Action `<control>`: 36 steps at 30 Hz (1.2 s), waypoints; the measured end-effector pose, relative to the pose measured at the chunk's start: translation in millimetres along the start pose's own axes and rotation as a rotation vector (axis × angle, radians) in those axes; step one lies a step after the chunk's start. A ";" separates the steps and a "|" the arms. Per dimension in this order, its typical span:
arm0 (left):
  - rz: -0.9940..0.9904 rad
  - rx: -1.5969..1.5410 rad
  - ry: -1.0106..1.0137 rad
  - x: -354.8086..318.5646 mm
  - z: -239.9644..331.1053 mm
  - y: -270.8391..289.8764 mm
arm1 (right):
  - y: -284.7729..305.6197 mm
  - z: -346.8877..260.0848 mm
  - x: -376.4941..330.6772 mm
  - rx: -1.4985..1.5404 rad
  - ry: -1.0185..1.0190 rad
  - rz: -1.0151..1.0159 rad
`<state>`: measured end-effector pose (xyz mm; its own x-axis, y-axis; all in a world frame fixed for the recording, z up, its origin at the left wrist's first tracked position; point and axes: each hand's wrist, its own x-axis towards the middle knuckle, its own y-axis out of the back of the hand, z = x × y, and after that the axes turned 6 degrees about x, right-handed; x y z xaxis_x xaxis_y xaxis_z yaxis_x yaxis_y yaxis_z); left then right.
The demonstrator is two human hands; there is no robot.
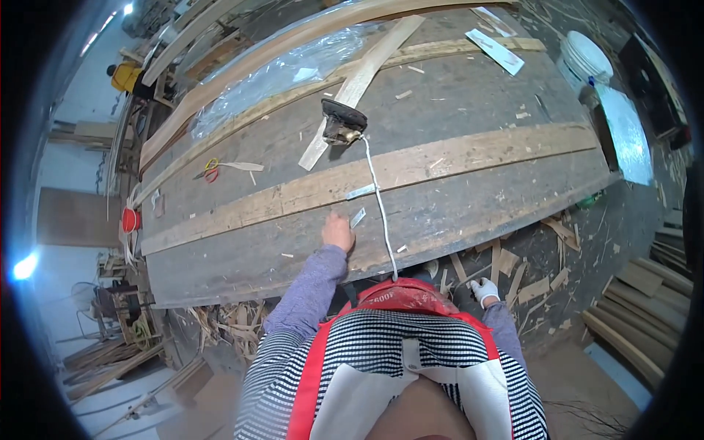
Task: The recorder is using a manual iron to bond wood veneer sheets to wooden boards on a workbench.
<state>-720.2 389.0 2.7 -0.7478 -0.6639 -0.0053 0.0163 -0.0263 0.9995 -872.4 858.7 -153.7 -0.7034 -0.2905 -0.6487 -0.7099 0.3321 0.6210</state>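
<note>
My bare left hand (338, 232) is over the near part of the dark workbench (455, 209), its fingers curled down. A small pale strip (358, 218) meets its thumb side; whether the fingers grip it is unclear. Another pale strip (360, 192) lies just beyond, on a long wooden board (293, 192). My right hand (485, 290), in a white glove, hangs low beyond the bench's near edge, fingers loosely bent and apart. Farther up stands a dark, worn device (343, 122) resembling an old iron; its white cord (378, 192) runs toward my red apron (403, 295).
Scissors with red and yellow handles (212, 171) lie at the left. A narrow plank (381, 59) crosses the far bench near plastic sheeting (282, 79). A white bucket (587, 57) stands far right. Wood scraps (535, 290) litter the floor. A person in yellow (127, 77) is at far left.
</note>
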 end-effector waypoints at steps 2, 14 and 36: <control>-0.022 -0.017 0.006 -1.7 0.4 0.4 | 1.4 -17.7 1.5 -0.028 0.042 0.026; -0.237 -0.181 0.064 7.4 -16.2 -22.0 | 45.3 -66.0 -44.0 0.220 -0.195 -0.017; -0.077 -0.399 0.176 22.7 113.4 95.2 | 379.9 -208.1 241.2 0.116 0.436 0.748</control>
<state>-810.9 456.2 101.2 -0.6332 -0.7648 -0.1189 0.2458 -0.3444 0.9061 -1319.1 728.1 17.3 -0.9509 -0.2693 0.1523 -0.0651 0.6554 0.7525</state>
